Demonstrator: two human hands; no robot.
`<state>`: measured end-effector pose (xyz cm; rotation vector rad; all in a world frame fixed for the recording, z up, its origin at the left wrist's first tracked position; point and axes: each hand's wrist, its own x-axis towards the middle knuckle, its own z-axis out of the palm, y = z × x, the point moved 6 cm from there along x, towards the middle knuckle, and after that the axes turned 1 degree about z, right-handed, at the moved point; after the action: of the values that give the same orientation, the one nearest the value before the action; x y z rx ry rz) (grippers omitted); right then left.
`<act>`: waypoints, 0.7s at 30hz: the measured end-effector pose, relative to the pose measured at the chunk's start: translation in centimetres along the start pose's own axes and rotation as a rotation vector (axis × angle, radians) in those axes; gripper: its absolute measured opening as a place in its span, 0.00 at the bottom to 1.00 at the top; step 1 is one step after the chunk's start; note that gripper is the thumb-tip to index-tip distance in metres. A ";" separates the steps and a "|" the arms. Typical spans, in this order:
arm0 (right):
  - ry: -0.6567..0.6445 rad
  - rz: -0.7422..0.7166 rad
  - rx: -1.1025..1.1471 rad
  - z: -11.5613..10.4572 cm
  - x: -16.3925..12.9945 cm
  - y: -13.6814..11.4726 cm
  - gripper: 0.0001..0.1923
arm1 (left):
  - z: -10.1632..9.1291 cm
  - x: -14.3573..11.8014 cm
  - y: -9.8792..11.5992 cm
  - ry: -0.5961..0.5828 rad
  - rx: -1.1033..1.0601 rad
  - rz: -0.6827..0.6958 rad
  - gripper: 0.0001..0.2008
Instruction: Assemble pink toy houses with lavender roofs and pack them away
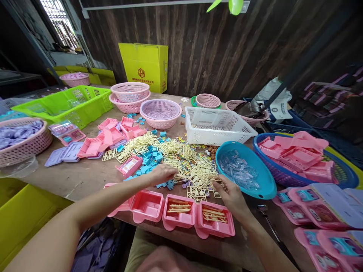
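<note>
Cream plastic sprue frames (187, 162): thin lattice pieces, heaped loosely mid-table between the blue bowl (256, 181) and the small blue parts (150, 156). Left hand (163, 174) is laid palm-down on the heap's near edge, fingers curled together over a frame; an actual grip cannot be told. Right hand (231, 194) is pinched on a frame at the heap's right edge. Three pink trays (181, 215) are lined up just below the hands, two loaded with cream pieces.

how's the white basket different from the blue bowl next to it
The white basket is rectangular with slotted walls; the blue bowl is oval and solid. The white basket looks nearly empty; the blue bowl holds clear plastic pieces. The bowl sits nearer the right hand. Both rest on the wooden table.
</note>
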<state>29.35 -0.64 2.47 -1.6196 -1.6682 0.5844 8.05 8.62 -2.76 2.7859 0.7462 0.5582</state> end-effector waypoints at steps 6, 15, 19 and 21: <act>-0.085 0.070 0.305 4.5 2.5 -2.2 0.14 | -1.7 -0.4 -2.4 0.334 -0.685 -0.493 0.22; -0.077 0.114 0.365 9.5 5.7 -3.7 0.10 | -0.5 -1.3 0.6 0.316 -1.359 -0.761 0.32; -0.096 0.145 0.379 9.0 5.8 -2.9 0.20 | -0.6 -0.5 1.5 0.200 -1.353 -0.706 0.21; -0.103 0.161 0.377 7.9 5.6 -2.3 0.19 | -1.0 0.9 0.8 0.102 -1.002 -0.636 0.17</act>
<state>22.18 5.93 0.23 -1.4706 -1.4018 1.0134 8.75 8.51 -1.33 1.5191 0.9554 0.6802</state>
